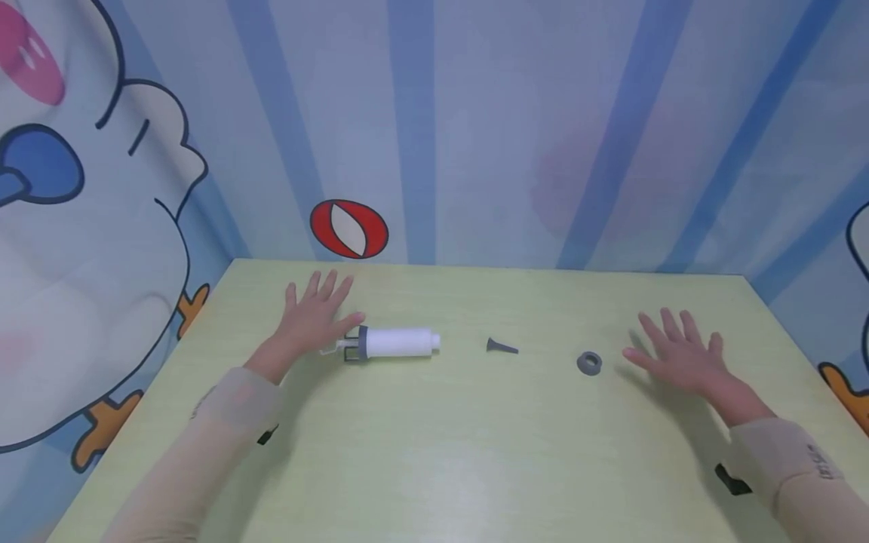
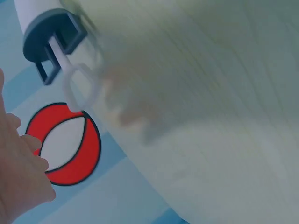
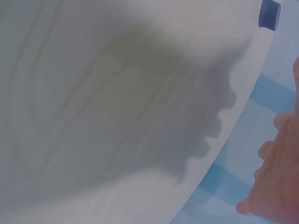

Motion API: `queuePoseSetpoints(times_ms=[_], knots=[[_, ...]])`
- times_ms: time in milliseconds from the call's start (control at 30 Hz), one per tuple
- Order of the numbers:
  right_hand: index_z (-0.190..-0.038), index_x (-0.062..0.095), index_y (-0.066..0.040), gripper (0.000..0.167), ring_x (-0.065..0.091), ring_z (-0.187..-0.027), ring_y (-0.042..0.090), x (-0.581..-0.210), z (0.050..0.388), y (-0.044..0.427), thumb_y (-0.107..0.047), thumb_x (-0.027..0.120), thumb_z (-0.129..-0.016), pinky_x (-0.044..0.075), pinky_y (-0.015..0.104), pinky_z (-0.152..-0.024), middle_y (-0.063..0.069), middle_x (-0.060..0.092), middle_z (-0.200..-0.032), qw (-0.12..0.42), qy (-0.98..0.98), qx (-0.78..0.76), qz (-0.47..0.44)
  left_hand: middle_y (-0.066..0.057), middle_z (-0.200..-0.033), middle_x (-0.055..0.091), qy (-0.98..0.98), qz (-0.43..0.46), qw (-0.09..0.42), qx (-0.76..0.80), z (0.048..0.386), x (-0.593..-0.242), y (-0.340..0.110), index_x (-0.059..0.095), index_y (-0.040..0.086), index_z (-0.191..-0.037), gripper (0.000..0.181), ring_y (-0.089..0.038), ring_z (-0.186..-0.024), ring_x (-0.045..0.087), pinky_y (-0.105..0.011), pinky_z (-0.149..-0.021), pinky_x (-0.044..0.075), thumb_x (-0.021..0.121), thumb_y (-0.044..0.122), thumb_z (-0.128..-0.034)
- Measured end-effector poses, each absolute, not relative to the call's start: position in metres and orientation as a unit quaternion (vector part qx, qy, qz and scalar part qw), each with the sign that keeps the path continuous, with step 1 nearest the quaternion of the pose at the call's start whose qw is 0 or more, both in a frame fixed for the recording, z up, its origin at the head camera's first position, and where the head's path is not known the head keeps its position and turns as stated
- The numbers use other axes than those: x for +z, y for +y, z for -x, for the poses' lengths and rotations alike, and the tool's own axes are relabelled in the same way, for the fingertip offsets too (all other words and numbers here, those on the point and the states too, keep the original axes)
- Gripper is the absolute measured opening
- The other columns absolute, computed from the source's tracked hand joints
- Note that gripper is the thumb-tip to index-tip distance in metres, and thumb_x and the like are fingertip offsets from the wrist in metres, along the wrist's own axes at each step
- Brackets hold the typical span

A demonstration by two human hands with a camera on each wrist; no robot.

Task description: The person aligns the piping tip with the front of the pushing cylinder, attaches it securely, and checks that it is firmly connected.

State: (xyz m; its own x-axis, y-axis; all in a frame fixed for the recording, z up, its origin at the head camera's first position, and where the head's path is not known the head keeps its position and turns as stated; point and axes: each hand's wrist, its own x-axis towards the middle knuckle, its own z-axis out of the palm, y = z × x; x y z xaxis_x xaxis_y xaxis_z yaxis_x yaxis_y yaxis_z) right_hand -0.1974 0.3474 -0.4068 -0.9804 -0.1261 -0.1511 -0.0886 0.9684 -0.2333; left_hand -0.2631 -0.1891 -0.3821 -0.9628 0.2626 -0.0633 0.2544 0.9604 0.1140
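Note:
A white syringe-like tube [image 1: 399,342] lies on its side in the head view, with a grey collar and finger loops at its left end. Its pale pull ring [image 2: 80,88] shows in the left wrist view. My left hand [image 1: 314,320] is spread beside that end, its thumb over or near the collar; contact cannot be told. Right of the tube lies a small grey tapered nozzle [image 1: 502,347]. Farther right is a grey ring-shaped cap [image 1: 589,363]. My right hand [image 1: 682,354], fingers spread, hovers right of the cap and holds nothing.
The pieces lie in a row on a pale yellow-green table [image 1: 441,445]. Behind its far edge stands a blue striped backdrop [image 1: 475,136] with cartoon figures and a red-and-white ball [image 1: 349,228]. Dark objects [image 1: 733,480] show under the sleeves at both wrists.

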Motion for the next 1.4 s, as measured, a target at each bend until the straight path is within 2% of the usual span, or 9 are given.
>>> queuePoseSetpoints(times_ms=[467,633,833,1133,1400], knots=[[-0.143,0.007,-0.015,0.082,-0.012,-0.130,0.046,-0.408,0.194,0.325,-0.062,0.037,-0.083,-0.005,0.072,-0.088,0.025,-0.002,-0.145,0.067,0.987,-0.115,0.087,-0.009,-0.149,0.011,0.974,-0.220,0.025,0.056,0.256,-0.383,-0.140,0.011,0.023,-0.143,0.072,-0.033,-0.136,0.000,-0.061,-0.102,-0.002,0.034,0.059,-0.0857],[-0.143,0.009,-0.016,0.081,-0.007,-0.131,0.046,-0.409,0.195,0.319,-0.060,0.041,-0.083,-0.001,0.072,-0.089,0.024,0.001,-0.146,0.051,0.987,-0.113,0.104,-0.008,-0.148,0.015,0.965,-0.250,0.032,0.070,0.253,-0.384,-0.121,0.011,0.024,-0.143,0.070,-0.031,-0.137,0.001,-0.059,-0.103,-0.003,0.034,0.058,-0.0862],[-0.143,0.011,-0.016,0.081,-0.003,-0.132,0.045,-0.410,0.194,0.313,-0.059,0.043,-0.083,0.002,0.071,-0.091,0.023,0.003,-0.146,0.037,0.987,-0.106,0.118,-0.006,-0.146,0.023,0.957,-0.276,0.034,0.087,0.251,-0.383,-0.098,0.016,0.024,-0.142,0.069,-0.028,-0.137,0.009,-0.058,-0.104,0.001,0.039,0.056,-0.0860],[-0.142,0.015,-0.013,0.081,-0.001,-0.132,0.044,-0.410,0.193,0.304,-0.058,0.046,-0.082,0.004,0.070,-0.091,0.022,0.005,-0.146,0.033,0.984,-0.117,0.133,-0.004,-0.145,0.027,0.951,-0.290,0.049,0.093,0.253,-0.389,-0.077,0.020,0.024,-0.142,0.066,-0.026,-0.137,0.012,-0.056,-0.105,0.003,0.041,0.054,-0.0862],[-0.141,0.018,-0.011,0.082,0.009,-0.130,0.046,-0.414,0.194,0.296,-0.056,0.049,-0.081,0.011,0.070,-0.091,0.024,0.009,-0.145,0.026,0.981,-0.122,0.146,0.000,-0.138,0.039,0.948,-0.300,0.049,0.096,0.256,-0.396,-0.057,0.027,0.024,-0.139,0.064,-0.024,-0.131,0.029,-0.053,-0.105,0.013,0.047,0.050,-0.0853]])
